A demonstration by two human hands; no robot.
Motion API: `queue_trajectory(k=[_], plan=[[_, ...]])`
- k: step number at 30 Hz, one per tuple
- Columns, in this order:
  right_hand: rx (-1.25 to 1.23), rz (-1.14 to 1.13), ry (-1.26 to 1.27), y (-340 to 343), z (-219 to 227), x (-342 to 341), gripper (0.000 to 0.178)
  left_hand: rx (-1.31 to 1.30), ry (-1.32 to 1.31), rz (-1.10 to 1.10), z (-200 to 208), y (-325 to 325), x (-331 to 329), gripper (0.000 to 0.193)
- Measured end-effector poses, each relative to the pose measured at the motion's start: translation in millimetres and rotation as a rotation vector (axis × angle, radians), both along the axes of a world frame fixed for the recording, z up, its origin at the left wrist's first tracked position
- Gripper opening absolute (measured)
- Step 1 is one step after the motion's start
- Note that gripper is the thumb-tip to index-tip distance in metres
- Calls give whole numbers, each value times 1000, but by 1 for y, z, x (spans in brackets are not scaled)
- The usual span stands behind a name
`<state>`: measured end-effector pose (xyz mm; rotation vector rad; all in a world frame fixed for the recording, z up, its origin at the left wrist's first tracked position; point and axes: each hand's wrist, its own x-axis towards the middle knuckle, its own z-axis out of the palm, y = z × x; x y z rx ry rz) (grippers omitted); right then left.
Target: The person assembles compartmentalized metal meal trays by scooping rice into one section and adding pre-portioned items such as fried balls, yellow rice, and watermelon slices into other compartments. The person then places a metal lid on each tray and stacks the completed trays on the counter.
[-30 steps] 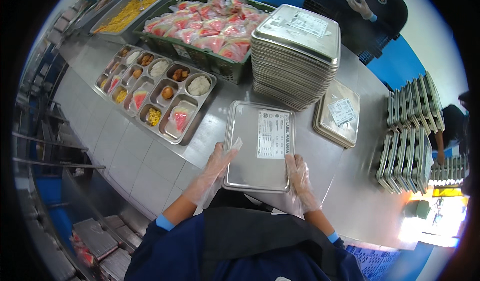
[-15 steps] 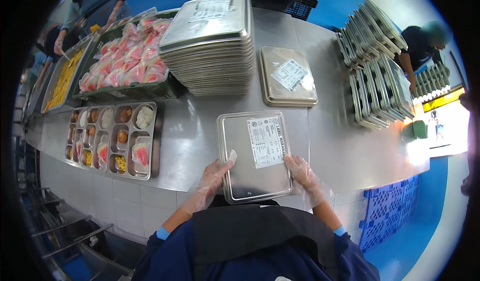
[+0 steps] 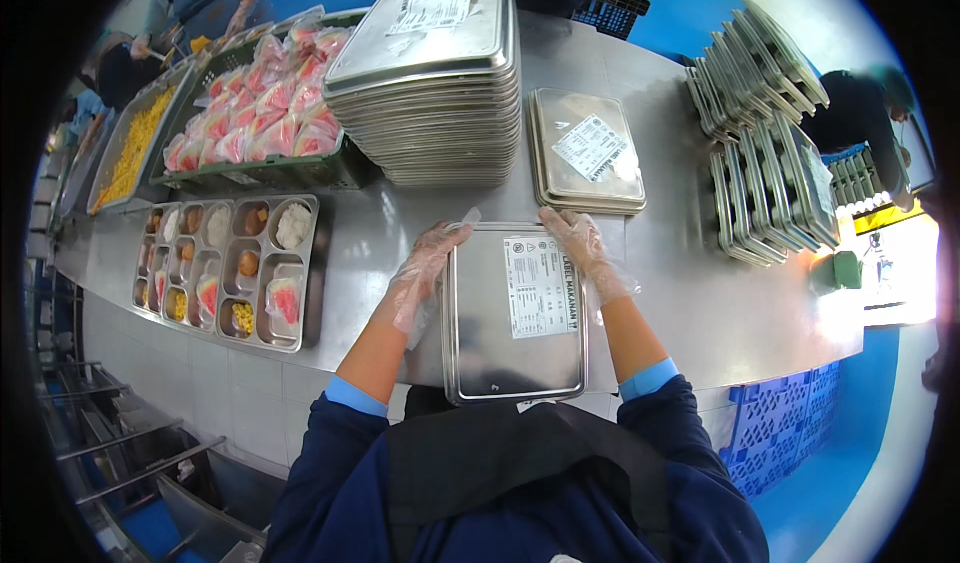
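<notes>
A closed steel tray with a labelled lid lies flat on the steel counter right in front of me. My left hand, in a clear plastic glove, grips the tray's left edge near its far corner. My right hand, gloved the same way, holds the right edge near the far corner. Both thumbs rest on the lid.
A tall stack of lidded trays and a short stack stand behind. Filled compartment trays lie at left, next to a crate of pink packets and a yellow food pan. Upright trays stand at right. Other people work at the far side.
My hands have slid from the tray's near corners up to its far corners. The view has turned, so the counter's other things sit lower and further left.
</notes>
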<state>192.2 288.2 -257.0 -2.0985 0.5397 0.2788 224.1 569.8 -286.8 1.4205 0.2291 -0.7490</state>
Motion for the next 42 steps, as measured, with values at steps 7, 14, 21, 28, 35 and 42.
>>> queue_trajectory(k=[7,14,21,28,35,42], plan=[[-18,-68,-154,-11,-44,7,65,-74,-186,163,-42,-16,5,68],[-386,-21,-215,11,14,-47,77,379,-249,-81,10,14,-37,88],[-311,-146,-301,57,-17,-163,82,451,-180,-185,11,28,-152,76],[-217,-313,-129,28,-14,-169,53,6,-361,-96,-20,16,-122,56],[-308,-266,-366,-28,68,-171,41,-81,-409,-201,93,-30,-101,52],[210,-295,-526,-321,252,-132,51,-383,-513,-361,232,-295,-41,67]])
